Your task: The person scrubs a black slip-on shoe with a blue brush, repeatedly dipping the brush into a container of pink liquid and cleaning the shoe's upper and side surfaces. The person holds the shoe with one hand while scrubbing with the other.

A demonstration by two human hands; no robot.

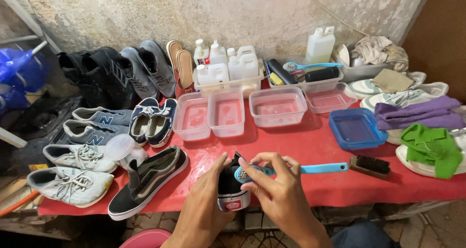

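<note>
A red-covered table (301, 146) holds water tubs and shoes within reach. The left hand (206, 199) cups a black sneaker (232, 187) heel-up, fingers wrapped round it, steadying it. The right hand (276, 190) pinches a blue brush (291, 170) near its head for control.

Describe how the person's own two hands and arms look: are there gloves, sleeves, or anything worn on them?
Both the left hand and the right hand are bare, with no gloves. No rings, watch or bracelet show on either one. The forearms are uncovered as far as the lower edge of the picture, so no sleeves are visible. The fingernails look short and unpainted.
</note>
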